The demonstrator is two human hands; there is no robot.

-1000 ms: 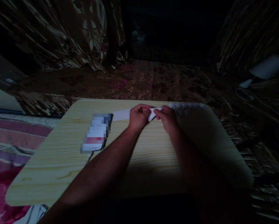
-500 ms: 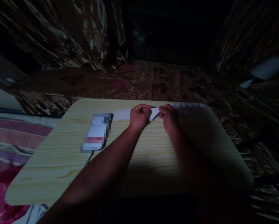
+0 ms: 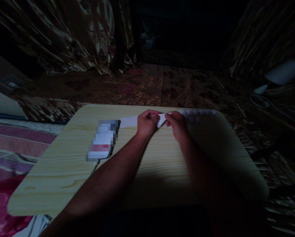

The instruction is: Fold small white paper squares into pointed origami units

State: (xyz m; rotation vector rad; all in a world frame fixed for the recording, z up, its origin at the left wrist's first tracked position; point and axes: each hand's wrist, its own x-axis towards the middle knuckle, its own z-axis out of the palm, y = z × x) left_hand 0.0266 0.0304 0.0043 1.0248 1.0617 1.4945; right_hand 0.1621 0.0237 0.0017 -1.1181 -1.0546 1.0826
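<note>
Between my two hands is a small piece of white paper (image 3: pixel 162 119), folded to a slanting, pointed shape. My left hand (image 3: pixel 148 125) pinches its left side, thumb on top. The fingers of my right hand (image 3: pixel 176 122) are closed on its right corner. To the left of my left hand a flat white paper strip (image 3: pixel 129 121) lies on the table; whether it joins the folded piece is hidden by the hand. Just beyond my right hand several small folded paper pieces (image 3: pixel 199 113) lie in rows near the far edge.
A phone (image 3: pixel 103 140) with a blurred screen and a cable lies left of my forearm on the light wooden table (image 3: pixel 56 164). Dark patterned cloth (image 3: pixel 152 85) and curtains stand behind. A white lamp-like object (image 3: pixel 282 72) with a cord is at the right.
My right hand has shifted slightly left, closer to my left hand, and its fingers now cover more of the folded paper. My left hand has hardly moved.
</note>
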